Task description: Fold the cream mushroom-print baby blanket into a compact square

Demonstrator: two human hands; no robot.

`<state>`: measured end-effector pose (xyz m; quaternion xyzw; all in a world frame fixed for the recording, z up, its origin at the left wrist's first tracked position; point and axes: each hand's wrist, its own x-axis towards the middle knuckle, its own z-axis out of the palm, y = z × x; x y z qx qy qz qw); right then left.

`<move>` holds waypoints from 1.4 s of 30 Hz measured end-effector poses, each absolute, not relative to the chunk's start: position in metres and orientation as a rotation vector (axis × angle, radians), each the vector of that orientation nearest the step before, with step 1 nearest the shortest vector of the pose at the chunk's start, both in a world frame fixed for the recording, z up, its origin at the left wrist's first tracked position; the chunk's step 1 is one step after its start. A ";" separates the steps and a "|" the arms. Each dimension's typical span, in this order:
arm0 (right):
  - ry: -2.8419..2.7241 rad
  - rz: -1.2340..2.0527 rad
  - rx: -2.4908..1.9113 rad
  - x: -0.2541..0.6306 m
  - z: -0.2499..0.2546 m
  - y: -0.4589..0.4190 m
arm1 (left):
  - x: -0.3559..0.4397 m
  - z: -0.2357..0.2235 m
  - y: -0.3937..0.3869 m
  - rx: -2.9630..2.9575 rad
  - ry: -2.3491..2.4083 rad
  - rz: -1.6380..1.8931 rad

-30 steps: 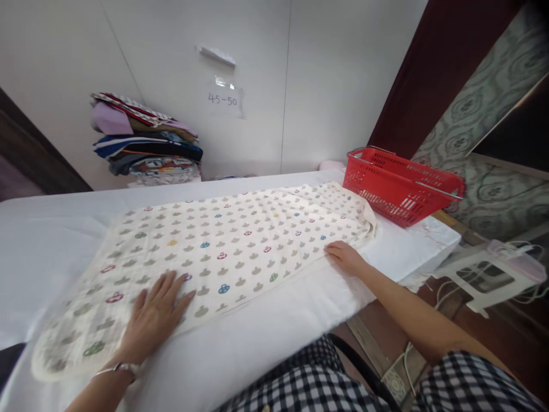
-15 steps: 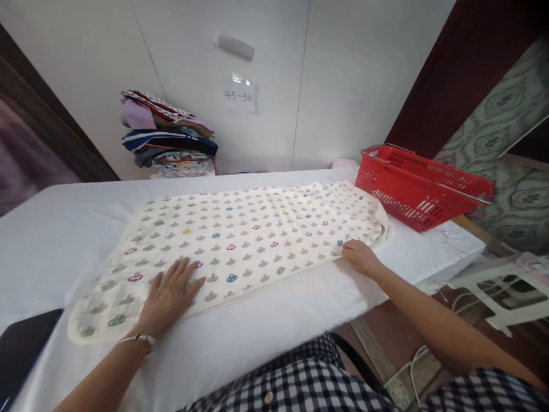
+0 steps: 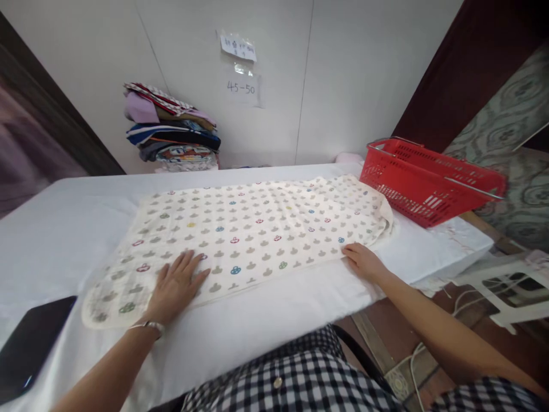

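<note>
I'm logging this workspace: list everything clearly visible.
table: 1, white, centre
printed cloth: 1, cream, on table
basket: 1, red, table's right
device: 1, black, table's left
fabric pile: 1, multicoloured, by wall
signs: 2, white, on wall
wall: 1, white, back
panel: 1, maroon, right
patterned surface: 1, greenish, right
frame: 1, white, right
cables: uncounted, white, right
bracelet: 1, silver, lower left
garment: 1, black-white, bottom
left hand: 1, on cloth
right hand: 1, cloth's near edge

View's left edge is cutting off a black device (image 3: 34, 346). Upper sign (image 3: 238, 47) is blurring past reading. Left hand (image 3: 175, 284) is covering some cloth (image 3: 257, 240). I'm not seeing whether right hand (image 3: 364, 261) is pinching it.
</note>
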<state>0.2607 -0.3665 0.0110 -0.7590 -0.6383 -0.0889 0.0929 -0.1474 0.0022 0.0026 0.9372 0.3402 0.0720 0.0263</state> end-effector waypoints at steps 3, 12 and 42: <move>-1.899 -0.282 -2.213 0.254 0.008 -0.365 | -0.147 0.004 0.001 2.892 1.064 0.230; -1.994 -0.205 -2.069 0.218 0.009 -0.322 | -0.147 0.007 -0.004 2.893 1.076 0.221; -1.929 -0.059 -1.937 0.179 0.016 -0.298 | -0.060 0.008 -0.054 3.105 0.438 0.642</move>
